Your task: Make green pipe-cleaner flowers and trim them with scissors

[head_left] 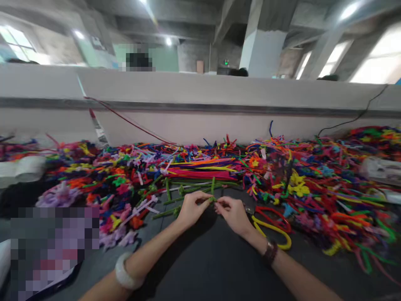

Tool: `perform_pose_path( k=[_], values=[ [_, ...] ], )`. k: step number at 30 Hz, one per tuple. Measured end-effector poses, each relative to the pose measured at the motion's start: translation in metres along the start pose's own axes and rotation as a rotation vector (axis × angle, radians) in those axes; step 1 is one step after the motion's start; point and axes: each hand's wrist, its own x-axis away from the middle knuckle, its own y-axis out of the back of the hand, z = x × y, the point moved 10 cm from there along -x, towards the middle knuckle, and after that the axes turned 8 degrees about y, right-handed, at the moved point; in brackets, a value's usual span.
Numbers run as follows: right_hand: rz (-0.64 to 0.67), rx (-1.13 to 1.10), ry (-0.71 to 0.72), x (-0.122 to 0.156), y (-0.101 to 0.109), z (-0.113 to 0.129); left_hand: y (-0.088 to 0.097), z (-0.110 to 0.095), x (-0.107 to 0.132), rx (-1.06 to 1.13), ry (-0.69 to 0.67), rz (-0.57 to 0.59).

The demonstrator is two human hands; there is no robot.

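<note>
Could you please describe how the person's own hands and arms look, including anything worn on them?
Both the left hand and right hand are ungloved, and no sleeves show on the forearms. The left arm wears a thick whitish bangle; the right wrist, a dark reddish-brown bracelet, seemingly beaded.

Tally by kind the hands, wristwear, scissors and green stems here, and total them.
Hands: 2, left hand and right hand
Bangles: 1, white bangle
Bracelets: 1, dark bracelet
Scissors: 1 pair, red and yellow handles
Green stems: too overlapped to count
Total: 5, without the stems
</note>
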Motion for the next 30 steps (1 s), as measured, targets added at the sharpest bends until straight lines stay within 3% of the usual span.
perform_pose_path(
  k=[6,13,17,26,30],
  values=[
    [0.042,-0.057,0.005,-0.003,-0.002,0.002,-0.005,0.014,-0.004,0.159,0.109,0.107],
    [0.212,-0.071,0.094,-0.003,-0.006,0.024,-0.023,0.029,-0.002,0.468,0.293,0.352],
    [0.289,-0.061,0.113,-0.002,-0.008,0.028,-0.03,0.03,0.002,0.518,0.33,0.44],
    [0.054,-0.176,0.033,-0.01,0.0,0.005,-0.023,0.035,-0.003,0.71,0.362,0.213],
    [0.053,-0.065,0.079,-0.008,0.001,0.011,-0.014,0.033,-0.004,0.55,0.29,0.13]
  ],
)
